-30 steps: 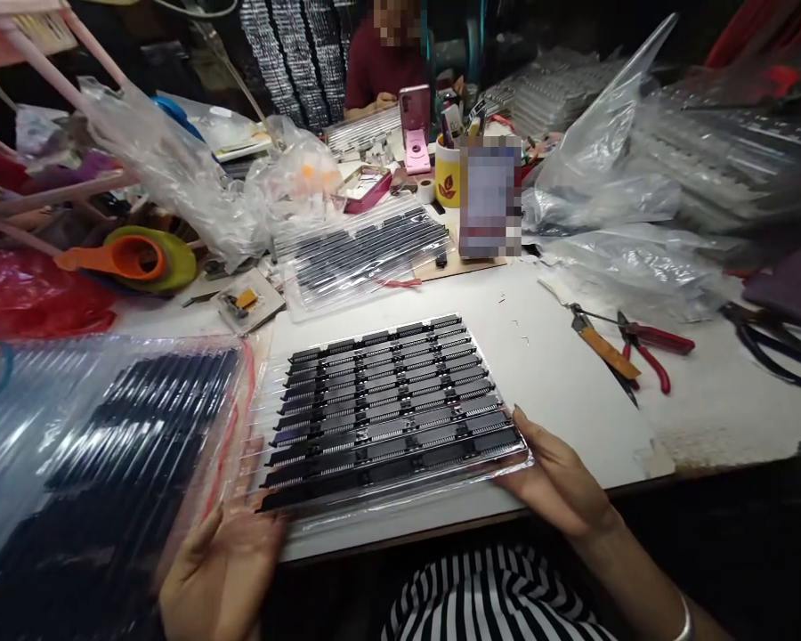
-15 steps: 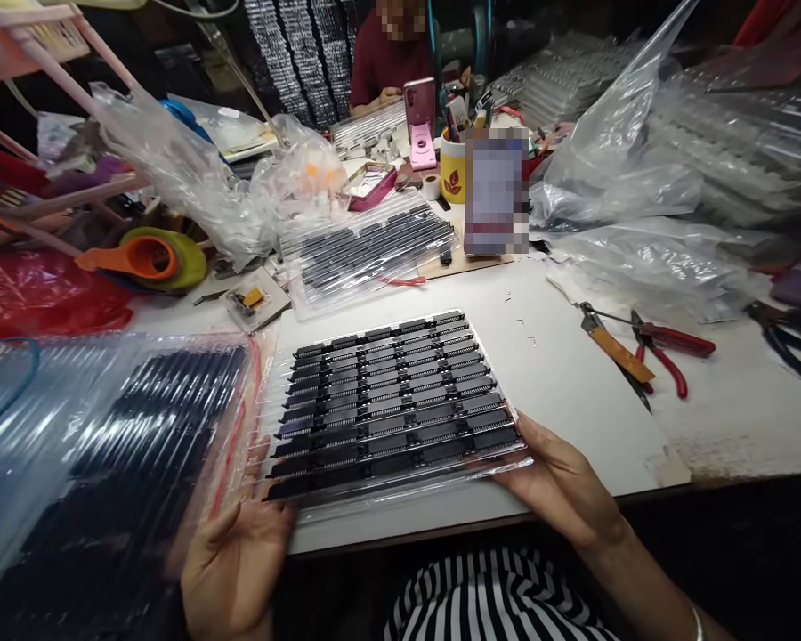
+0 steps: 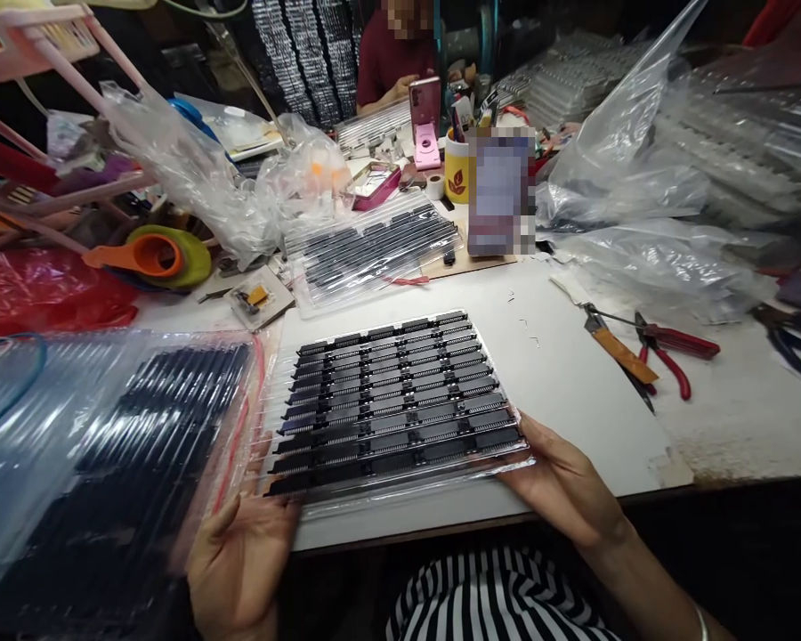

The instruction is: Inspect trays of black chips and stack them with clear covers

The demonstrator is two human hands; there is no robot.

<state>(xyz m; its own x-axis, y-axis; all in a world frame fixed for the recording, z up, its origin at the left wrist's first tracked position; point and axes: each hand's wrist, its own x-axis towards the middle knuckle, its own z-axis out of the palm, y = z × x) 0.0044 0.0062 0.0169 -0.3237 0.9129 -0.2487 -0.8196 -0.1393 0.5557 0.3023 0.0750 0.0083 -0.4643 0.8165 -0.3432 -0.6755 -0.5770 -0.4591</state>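
Observation:
A clear ribbed plastic tray [image 3: 400, 392] filled with rows of black toothed parts is held slightly tilted over the white table's front edge. My left hand [image 3: 244, 552] grips its lower left corner, with the fingers running under the plastic. At the lower right corner, my right hand [image 3: 561, 481] holds the tray, its thumb at the side and its fingers hidden beneath. Left of the tray lies a large stack of similar filled trays [image 3: 140, 454] in clear plastic with red edging. Behind it rests another tray of black strips [image 3: 380, 245].
Red-handled pliers [image 3: 674, 343] and an orange-handled tool [image 3: 620, 352] lie to the right. Clear plastic bags [image 3: 674, 258] spread behind them. A yellow mug [image 3: 457, 169], a pink phone stand [image 3: 425, 147] and an orange tape dispenser [image 3: 153, 256] stand farther back. A person in dark red [image 3: 393, 62] sits opposite.
The view has shifted slightly, so most things appear a little farther right. Both hands keep their hold on the tray, which has barely moved.

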